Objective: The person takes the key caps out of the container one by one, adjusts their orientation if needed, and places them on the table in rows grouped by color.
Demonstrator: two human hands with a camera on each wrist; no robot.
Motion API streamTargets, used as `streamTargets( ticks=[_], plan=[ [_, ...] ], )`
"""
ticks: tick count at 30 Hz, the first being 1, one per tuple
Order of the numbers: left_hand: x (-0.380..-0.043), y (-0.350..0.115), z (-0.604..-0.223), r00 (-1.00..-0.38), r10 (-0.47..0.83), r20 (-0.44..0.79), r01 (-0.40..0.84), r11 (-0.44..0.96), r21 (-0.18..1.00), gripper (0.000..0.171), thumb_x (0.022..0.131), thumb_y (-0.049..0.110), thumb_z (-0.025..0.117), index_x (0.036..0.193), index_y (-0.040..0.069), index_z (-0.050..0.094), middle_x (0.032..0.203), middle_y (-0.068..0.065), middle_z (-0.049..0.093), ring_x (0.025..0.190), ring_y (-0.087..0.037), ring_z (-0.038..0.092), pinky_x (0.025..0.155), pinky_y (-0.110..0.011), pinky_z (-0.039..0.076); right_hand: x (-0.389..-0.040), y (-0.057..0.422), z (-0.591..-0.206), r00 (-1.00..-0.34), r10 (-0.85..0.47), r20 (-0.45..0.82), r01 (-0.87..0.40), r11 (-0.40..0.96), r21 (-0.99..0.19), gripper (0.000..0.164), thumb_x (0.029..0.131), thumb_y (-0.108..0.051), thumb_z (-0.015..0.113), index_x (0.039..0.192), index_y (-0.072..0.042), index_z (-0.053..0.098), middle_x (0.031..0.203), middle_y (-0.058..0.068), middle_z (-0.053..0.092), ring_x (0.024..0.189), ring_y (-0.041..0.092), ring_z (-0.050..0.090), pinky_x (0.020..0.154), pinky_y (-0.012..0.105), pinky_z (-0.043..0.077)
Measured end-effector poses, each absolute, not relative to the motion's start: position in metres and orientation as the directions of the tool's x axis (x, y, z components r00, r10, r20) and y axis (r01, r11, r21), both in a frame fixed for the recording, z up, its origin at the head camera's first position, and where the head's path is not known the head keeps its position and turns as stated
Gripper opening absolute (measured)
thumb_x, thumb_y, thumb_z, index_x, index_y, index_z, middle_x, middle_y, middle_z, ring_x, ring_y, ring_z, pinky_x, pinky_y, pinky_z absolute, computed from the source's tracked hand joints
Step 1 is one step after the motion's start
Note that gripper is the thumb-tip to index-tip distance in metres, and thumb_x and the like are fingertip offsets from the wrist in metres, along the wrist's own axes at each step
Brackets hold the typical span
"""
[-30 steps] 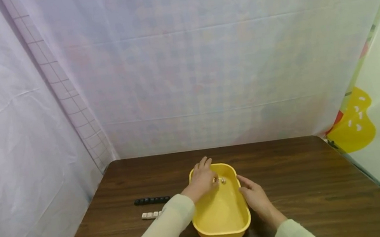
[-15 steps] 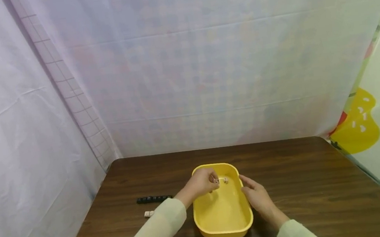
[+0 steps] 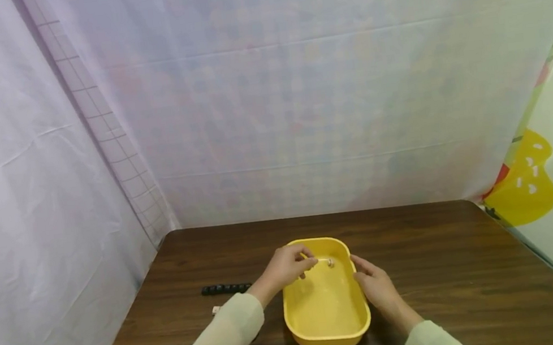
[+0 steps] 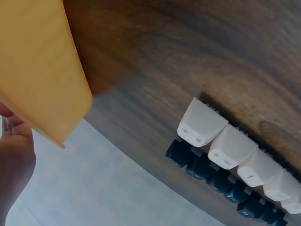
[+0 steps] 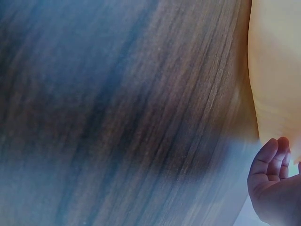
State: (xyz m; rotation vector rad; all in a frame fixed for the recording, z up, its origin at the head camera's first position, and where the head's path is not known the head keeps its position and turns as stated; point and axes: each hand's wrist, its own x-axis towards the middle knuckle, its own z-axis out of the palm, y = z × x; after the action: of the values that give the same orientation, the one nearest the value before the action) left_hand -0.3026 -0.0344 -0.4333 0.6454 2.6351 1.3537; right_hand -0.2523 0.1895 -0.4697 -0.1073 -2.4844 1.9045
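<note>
A yellow plastic tray [image 3: 327, 303] stands on the table. My left hand [image 3: 282, 268] hovers over its far left part, thumb and forefinger bent towards each other; whether they hold anything is hidden. Just right of those fingertips, a small white keycap [image 3: 330, 262] lies inside the tray. My right hand [image 3: 379, 291] holds the tray's right wall, thumb over the rim and fingers outside. Left of the tray is a row of black keycaps [image 3: 225, 288]. A row of white keycaps [image 4: 230, 146] lies beside it in the left wrist view; my left forearm mostly covers it in the head view.
The dark wooden table [image 3: 451, 266] stretches to both sides of the tray. Behind it hangs a pale curtain [image 3: 313, 134], and a white sheet [image 3: 28, 195] hangs along the left side.
My left hand has drawn back slightly leftward over the tray; the white keycap seen in its fingers half a second ago no longer shows. My right hand stays on the tray.
</note>
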Motion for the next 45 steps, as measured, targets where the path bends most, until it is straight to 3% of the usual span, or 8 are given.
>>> streamTargets(
  ticks=[3,7,11,14,21,28,37,45],
  plan=[
    [-0.302,-0.038,-0.434,-0.901,0.417,0.119,0.334,0.491,0.805,0.013,0.098,0.020,0.065,0.101,0.009,0.072,0.091,-0.006,0.067,0.071,-0.025,0.067,0.065,-0.041,0.057,-0.252,0.190,-0.470,-0.997,0.061,-0.037,0.052,0.266,-0.962,0.051,0.097,-0.006,0.047,0.148,0.001,0.043,0.131,0.029,0.054,0.096,0.025,0.061,0.076,0.032,0.051],
    [-0.300,-0.043,-0.432,-0.913,0.388,0.129,0.328,0.505,0.798,0.024,0.096,0.017,0.068,0.118,0.008,0.070,0.096,-0.005,0.068,0.075,-0.024,0.069,0.066,-0.037,0.057,-0.252,0.191,-0.470,-0.997,0.059,-0.044,0.058,0.267,-0.962,0.051,0.098,-0.007,0.047,0.148,0.000,0.042,0.134,0.030,0.052,0.098,0.026,0.061,0.077,0.032,0.052],
    [-0.298,-0.053,-0.430,-0.921,0.363,0.142,0.333,0.544,0.770,0.034,0.095,0.020,0.069,0.127,0.009,0.067,0.107,-0.006,0.070,0.091,-0.021,0.067,0.072,-0.033,0.056,-0.252,0.192,-0.470,-0.997,0.054,-0.047,0.059,0.259,-0.964,0.051,0.098,-0.007,0.046,0.149,0.000,0.041,0.135,0.031,0.051,0.100,0.027,0.061,0.079,0.034,0.052],
    [-0.295,-0.065,-0.431,-0.921,0.355,0.159,0.341,0.540,0.769,0.029,0.095,0.022,0.069,0.121,0.010,0.071,0.112,-0.004,0.070,0.097,-0.019,0.064,0.077,-0.034,0.055,-0.252,0.191,-0.469,-0.998,0.052,-0.047,0.059,0.260,-0.964,0.051,0.099,-0.007,0.046,0.149,0.000,0.041,0.137,0.031,0.050,0.102,0.028,0.061,0.080,0.035,0.052],
    [-0.289,-0.105,-0.435,-0.928,0.329,0.174,0.330,0.508,0.796,0.028,0.092,0.021,0.073,0.115,0.005,0.071,0.096,0.000,0.068,0.086,-0.016,0.062,0.072,-0.034,0.054,-0.252,0.190,-0.468,-0.998,0.056,-0.042,0.055,0.264,-0.963,0.051,0.098,-0.006,0.046,0.149,0.000,0.042,0.138,0.031,0.049,0.105,0.030,0.060,0.083,0.036,0.052],
    [-0.277,-0.157,-0.441,-0.948,0.251,0.197,0.308,0.556,0.772,0.027,0.087,0.015,0.077,0.111,0.003,0.073,0.094,-0.003,0.071,0.084,-0.017,0.066,0.071,-0.032,0.055,-0.252,0.189,-0.469,-0.998,0.054,-0.039,0.052,0.253,-0.966,0.051,0.098,-0.006,0.045,0.149,0.001,0.041,0.138,0.032,0.049,0.104,0.030,0.060,0.083,0.037,0.052],
    [-0.258,-0.225,-0.453,-0.981,0.112,0.159,0.195,0.587,0.786,0.022,0.083,0.009,0.078,0.103,0.000,0.073,0.088,-0.003,0.071,0.080,-0.016,0.065,0.069,-0.030,0.052,-0.253,0.189,-0.470,-0.998,0.057,-0.038,0.052,0.257,-0.965,0.051,0.098,-0.006,0.046,0.148,0.000,0.042,0.140,0.031,0.048,0.104,0.028,0.060,0.083,0.035,0.051],
    [-0.250,-0.261,-0.470,-0.978,0.156,0.136,0.207,0.674,0.709,0.022,0.079,0.010,0.080,0.097,-0.001,0.072,0.085,-0.003,0.069,0.076,-0.015,0.062,0.069,-0.031,0.050,-0.252,0.189,-0.471,-0.998,0.059,-0.033,0.047,0.251,-0.967,0.052,0.097,-0.005,0.046,0.148,0.001,0.042,0.137,0.032,0.050,0.102,0.028,0.060,0.081,0.035,0.051]
  ],
)
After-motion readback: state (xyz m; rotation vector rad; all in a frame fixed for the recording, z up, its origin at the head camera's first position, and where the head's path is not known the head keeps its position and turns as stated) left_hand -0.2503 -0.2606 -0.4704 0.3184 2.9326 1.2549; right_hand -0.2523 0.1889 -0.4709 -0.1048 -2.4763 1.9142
